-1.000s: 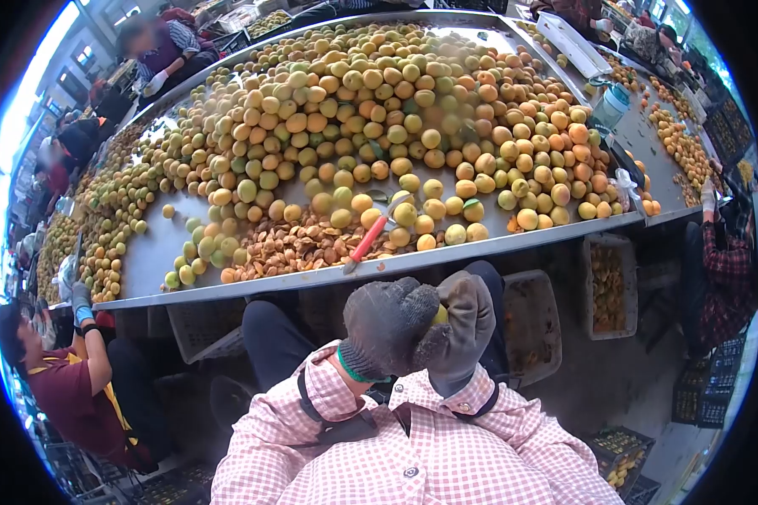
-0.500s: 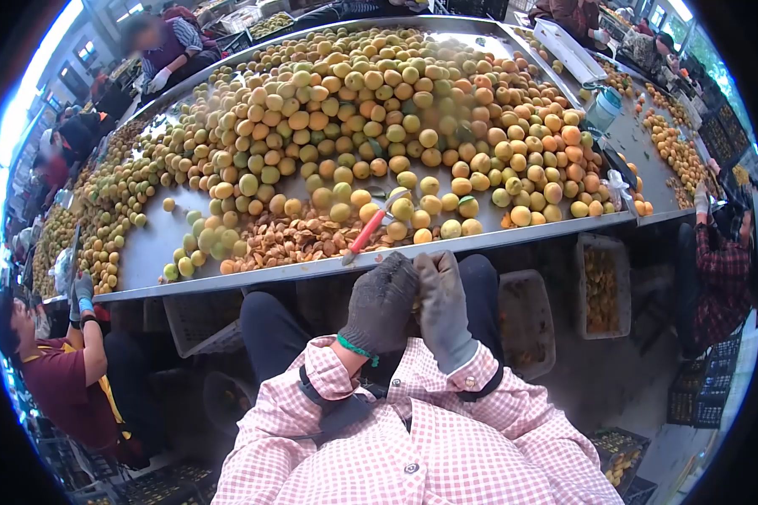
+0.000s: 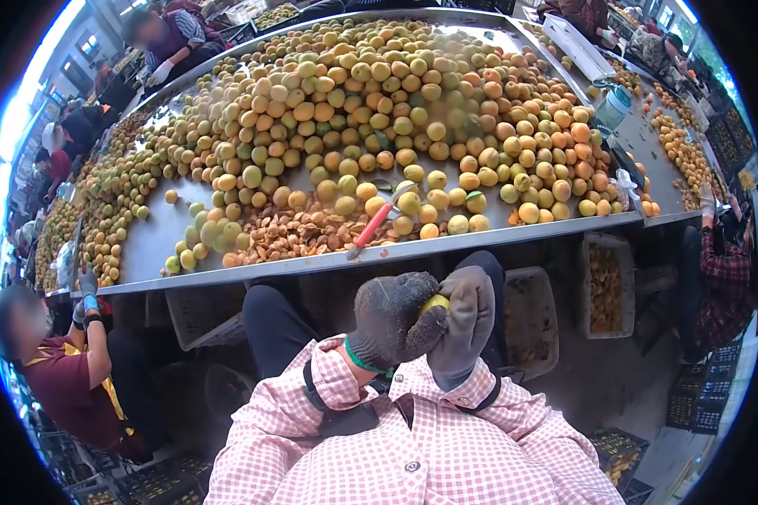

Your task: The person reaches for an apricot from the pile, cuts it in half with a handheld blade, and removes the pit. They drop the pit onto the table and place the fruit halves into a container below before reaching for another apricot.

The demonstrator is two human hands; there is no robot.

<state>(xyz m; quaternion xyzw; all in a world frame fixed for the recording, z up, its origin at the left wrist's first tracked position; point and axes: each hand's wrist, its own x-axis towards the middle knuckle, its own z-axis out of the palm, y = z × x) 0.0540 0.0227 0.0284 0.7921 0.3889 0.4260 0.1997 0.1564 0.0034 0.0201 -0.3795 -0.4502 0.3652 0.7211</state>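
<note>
My left hand, in a dark grey glove, is closed around one side of a yellow-green fruit. Against its other side presses my right hand, in a lighter grey glove, fingers together. Both hands meet in front of my chest, below the edge of the metal table. Just beyond them a red-handled tool with a curved metal end lies at the table edge, beside a pile of brown-orange pieces. Behind it spreads a large heap of yellow and orange fruits.
Below the table stand a white crate, a grey tub and a bin with fruit pieces. A co-worker sits at the left, another at the right. A teal-lidded container stands on the table.
From half a second ago, my hands have shifted slightly down and right, and the fruit between them shows again. The red-handled tool stays on the table.
</note>
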